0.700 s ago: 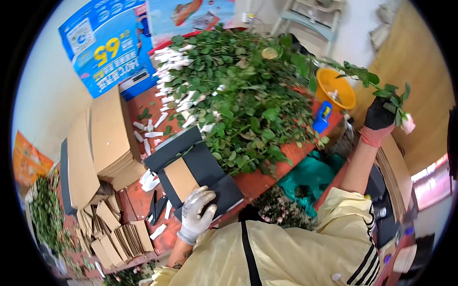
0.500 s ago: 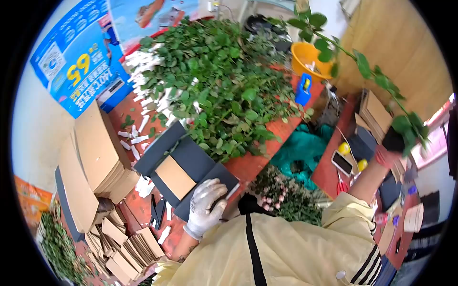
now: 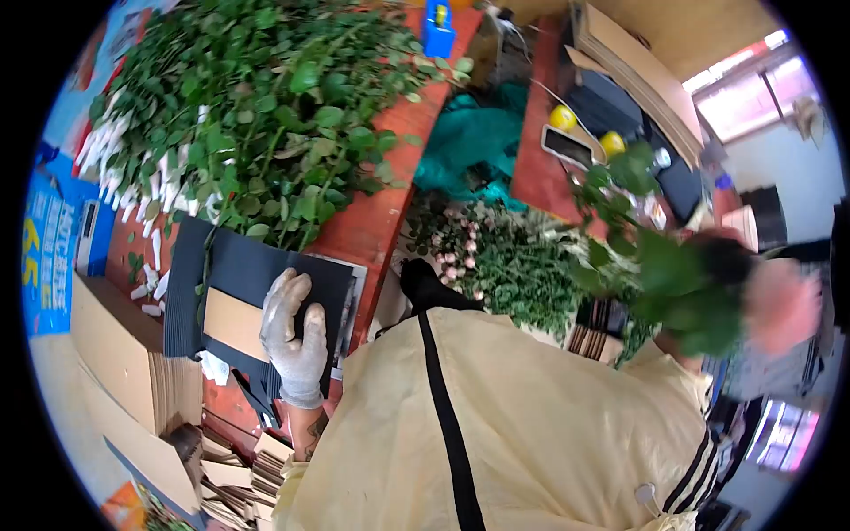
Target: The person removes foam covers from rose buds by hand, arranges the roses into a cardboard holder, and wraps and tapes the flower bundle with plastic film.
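My left hand point(image 3: 295, 341), in a whitish glove, lies with its fingers stretched out on a black corrugated sheet point(image 3: 257, 257). Its fingertips rest beside a tan cardboard piece point(image 3: 235, 326) on that sheet. At the right, my right hand point(image 3: 724, 258), with something black over it, is smeared by motion and partly behind leaves. It is closed on a long leafy stem, apparently a rose point(image 3: 664, 274). A blurred pink bloom point(image 3: 784, 305) shows close to the camera beside that hand.
A big heap of leafy stems point(image 3: 274, 115) with white-wrapped ends covers the red table point(image 3: 390, 208). Cardboard stacks point(image 3: 133, 345) stand at left. Pink roses point(image 3: 460, 243) lie low beyond my body. A side table holds a phone point(image 3: 567, 146). A blue tape dispenser point(image 3: 437, 31) sits at the back.
The view has turned to the right and down. My right hand has brought the stem lower and nearer, and a pink bloom now shows. My left hand stays on the black sheet.
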`<state>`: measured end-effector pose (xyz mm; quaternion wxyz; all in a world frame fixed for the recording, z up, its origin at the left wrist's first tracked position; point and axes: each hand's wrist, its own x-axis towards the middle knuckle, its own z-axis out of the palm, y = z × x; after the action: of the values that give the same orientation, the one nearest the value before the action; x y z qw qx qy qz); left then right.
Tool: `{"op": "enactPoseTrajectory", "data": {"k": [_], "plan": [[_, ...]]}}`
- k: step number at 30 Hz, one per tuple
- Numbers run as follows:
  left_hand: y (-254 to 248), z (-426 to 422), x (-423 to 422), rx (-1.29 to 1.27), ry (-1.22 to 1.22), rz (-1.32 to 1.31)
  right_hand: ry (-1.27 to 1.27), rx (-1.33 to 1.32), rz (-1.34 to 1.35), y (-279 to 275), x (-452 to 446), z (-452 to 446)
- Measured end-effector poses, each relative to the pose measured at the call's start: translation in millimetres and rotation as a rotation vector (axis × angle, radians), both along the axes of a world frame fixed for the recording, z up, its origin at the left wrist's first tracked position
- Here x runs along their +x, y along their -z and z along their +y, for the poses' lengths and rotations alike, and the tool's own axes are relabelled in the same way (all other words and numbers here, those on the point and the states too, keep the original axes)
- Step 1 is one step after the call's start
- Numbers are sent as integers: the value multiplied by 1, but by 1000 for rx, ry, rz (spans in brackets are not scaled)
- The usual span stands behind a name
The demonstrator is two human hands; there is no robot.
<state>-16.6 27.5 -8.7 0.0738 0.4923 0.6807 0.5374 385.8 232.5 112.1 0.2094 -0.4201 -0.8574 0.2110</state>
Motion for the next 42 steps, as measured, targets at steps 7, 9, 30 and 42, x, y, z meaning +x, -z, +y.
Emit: {"op": "enactPoseTrajectory", "data": {"k": [7,9,30,42], "plan": [[-6,4,-7,-34,-29,-26,-33,15,-160,-24,-20,11],[-2,3,-9,-26,9,-16,-53,-5,-213,-21,-26,16],[-5,-2,-20,-91,54,-23,-969,136,-196,69,-275,124],[-22,17,-9,-282,-316,-269,-1662,1131,-954,148,-700,46]]}}
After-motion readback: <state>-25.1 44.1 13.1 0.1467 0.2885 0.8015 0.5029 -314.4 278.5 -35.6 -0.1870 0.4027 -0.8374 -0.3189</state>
